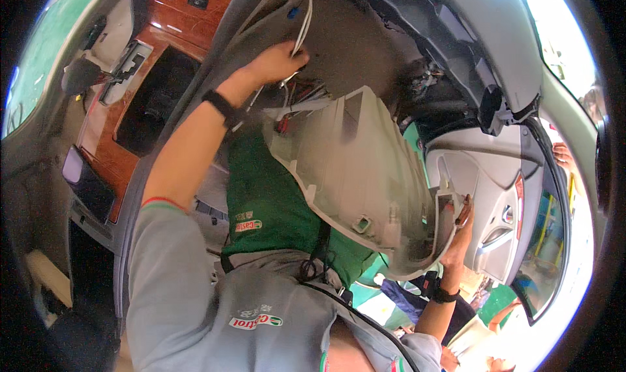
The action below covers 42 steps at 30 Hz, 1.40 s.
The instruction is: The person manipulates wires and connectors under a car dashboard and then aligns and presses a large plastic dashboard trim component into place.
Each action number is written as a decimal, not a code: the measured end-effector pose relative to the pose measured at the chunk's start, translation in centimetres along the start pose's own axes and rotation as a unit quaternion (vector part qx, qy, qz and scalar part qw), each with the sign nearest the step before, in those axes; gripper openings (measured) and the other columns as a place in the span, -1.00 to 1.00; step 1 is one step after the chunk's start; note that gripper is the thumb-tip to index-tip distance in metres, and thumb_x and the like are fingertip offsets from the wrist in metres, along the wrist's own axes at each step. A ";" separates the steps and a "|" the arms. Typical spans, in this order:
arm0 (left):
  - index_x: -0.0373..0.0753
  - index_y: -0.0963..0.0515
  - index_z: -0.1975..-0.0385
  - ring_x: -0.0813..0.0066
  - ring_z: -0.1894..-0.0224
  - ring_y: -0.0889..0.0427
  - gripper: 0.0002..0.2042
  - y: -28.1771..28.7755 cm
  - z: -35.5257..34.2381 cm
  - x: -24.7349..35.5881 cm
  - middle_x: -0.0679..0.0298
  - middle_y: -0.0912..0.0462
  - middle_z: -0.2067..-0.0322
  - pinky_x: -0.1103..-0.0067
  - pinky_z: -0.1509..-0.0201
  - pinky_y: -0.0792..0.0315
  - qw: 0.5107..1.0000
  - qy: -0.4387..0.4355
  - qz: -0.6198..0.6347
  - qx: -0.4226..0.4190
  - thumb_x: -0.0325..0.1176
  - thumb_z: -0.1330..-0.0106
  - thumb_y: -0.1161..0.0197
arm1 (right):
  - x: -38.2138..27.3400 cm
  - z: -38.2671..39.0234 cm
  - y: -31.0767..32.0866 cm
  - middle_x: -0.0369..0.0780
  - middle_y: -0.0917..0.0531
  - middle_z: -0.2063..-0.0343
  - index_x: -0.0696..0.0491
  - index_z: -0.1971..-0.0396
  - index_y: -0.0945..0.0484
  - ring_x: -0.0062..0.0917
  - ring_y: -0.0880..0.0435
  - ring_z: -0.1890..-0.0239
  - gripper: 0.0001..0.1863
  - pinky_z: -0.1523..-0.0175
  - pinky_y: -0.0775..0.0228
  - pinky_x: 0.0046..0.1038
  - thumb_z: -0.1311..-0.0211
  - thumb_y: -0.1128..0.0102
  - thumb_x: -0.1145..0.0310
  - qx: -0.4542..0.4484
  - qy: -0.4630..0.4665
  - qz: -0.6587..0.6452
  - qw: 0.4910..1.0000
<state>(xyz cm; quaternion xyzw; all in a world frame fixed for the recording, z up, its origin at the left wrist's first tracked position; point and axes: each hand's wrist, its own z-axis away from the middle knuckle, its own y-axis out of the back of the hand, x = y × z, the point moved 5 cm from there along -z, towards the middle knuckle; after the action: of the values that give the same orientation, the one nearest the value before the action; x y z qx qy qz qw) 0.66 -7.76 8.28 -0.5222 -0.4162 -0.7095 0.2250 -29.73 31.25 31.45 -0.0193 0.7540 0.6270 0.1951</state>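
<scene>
Here, the left fingers (295, 51) are clamping white cables (304, 28), while the right fingers (465, 213) are gripping a beige panel (365, 170).

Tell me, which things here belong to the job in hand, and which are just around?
In the job:
- white cables, in the left hand
- pale plastic shell, held by the right hand

Just around:
- gear stick
- car door

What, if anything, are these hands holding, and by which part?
The right hand holds the plastic panel by its right-hand end; the left hand appears to grip white wires partway along.
</scene>
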 end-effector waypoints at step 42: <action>-0.28 -0.49 -0.02 0.38 0.01 -0.57 -0.77 9.0 11.1 14.7 0.22 -0.62 0.07 0.39 -0.19 -0.36 0.703 -0.167 0.686 0.090 -0.49 -0.42 -0.02 | 1.3 -5.4 1.3 0.01 -0.47 -0.15 0.22 -0.32 -0.15 -0.19 -0.43 -0.23 0.05 -0.36 -0.19 -0.32 0.38 -0.37 0.48 -0.030 0.017 0.019 0.999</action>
<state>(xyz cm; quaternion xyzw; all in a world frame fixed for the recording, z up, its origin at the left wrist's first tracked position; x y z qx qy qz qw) 8.45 -1.88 26.30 -0.7509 -0.0359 -0.2193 0.6220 -32.77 26.70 32.96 -0.0211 0.7384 0.6523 0.1698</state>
